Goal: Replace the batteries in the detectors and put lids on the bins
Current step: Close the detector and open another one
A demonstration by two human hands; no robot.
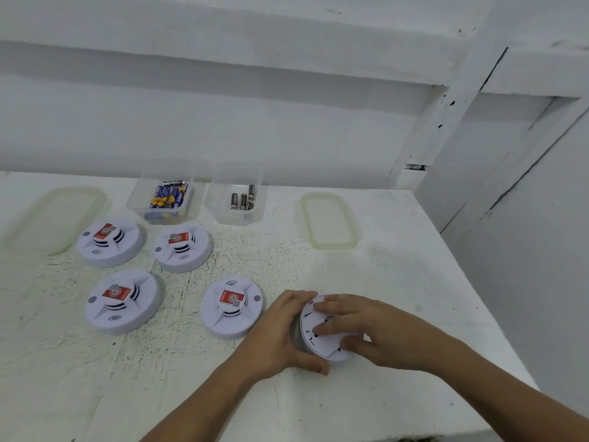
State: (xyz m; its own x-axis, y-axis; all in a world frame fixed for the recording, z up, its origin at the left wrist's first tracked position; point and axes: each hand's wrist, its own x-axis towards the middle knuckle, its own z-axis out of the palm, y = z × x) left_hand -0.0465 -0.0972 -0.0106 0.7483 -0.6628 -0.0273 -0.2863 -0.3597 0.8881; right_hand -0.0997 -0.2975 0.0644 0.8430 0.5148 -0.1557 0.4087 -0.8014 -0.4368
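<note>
Both hands grip a white round detector (322, 346) turned back side up near the table's front right. My left hand (280, 333) clasps its left rim; my right hand (360, 327) lies across its back with fingers spread. Several more white detectors with red labels sit face up to the left, the nearest (232, 306) just beside my left hand. At the back stand two clear bins without lids: one (165, 199) holds blue and yellow batteries, the other (237, 200) holds a few black batteries. One translucent lid (328, 220) lies to the right of the bins, another (54, 218) at the far left.
The white speckled table (398, 282) ends at a white wall behind the bins and a white partition (510, 202) along its right side. Its front edge runs below my forearms.
</note>
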